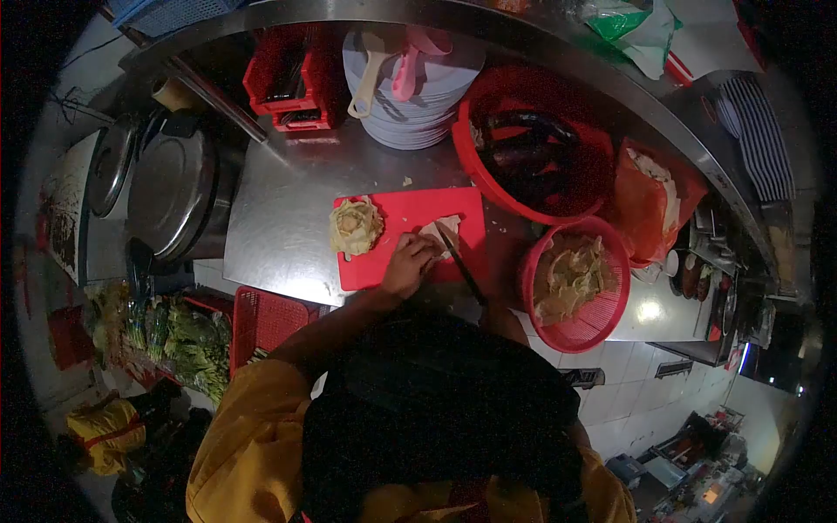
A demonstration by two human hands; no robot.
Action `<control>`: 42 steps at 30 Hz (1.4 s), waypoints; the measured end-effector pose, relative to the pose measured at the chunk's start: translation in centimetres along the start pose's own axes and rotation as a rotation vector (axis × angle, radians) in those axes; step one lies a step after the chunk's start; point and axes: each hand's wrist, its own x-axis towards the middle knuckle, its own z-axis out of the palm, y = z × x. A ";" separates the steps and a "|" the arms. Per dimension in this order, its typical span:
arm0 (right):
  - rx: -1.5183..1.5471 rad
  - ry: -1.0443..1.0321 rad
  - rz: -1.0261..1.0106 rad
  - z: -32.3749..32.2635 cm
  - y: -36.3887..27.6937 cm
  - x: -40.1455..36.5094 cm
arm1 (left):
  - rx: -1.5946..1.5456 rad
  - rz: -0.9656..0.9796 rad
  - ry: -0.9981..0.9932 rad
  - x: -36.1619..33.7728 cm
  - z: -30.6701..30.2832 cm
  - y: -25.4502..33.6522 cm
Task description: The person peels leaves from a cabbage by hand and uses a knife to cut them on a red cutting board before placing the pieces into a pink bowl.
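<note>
A red cutting board (397, 209) lies on the steel counter. On its left side sits a pale, partly stripped cabbage (356, 225) with its core facing up. My left hand (410, 264) has its fingers curled down on a flat, pale cabbage piece (446, 228) at the board's right half. The handle of a dark knife (462, 266) is in my right hand (501, 322), which is mostly in shadow. Its blade slants up and left, with the tip over the cabbage piece, close to my left fingers. Small pale scraps lie behind the board.
Right of the board stands a red colander (529, 288) with cabbage leaves. Behind it are a large red basin (466, 161) of dark produce and an orange bag (649, 209). Stacked plates (410, 131) stand at the back. A steel shelf edge (558, 39) arches overhead. Lidded pots (170, 196) stand left.
</note>
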 end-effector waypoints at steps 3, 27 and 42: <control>-0.001 -0.062 0.090 -2.1 -1.9 -0.9 | -0.020 0.000 -0.009 0.3 -0.2 0.4; -0.298 0.267 -0.254 4.6 -0.9 8.9 | -0.130 0.016 -0.082 0.9 -1.2 0.6; -0.768 0.769 -0.509 -4.8 -9.7 7.8 | -0.082 0.057 0.146 2.0 -10.5 2.3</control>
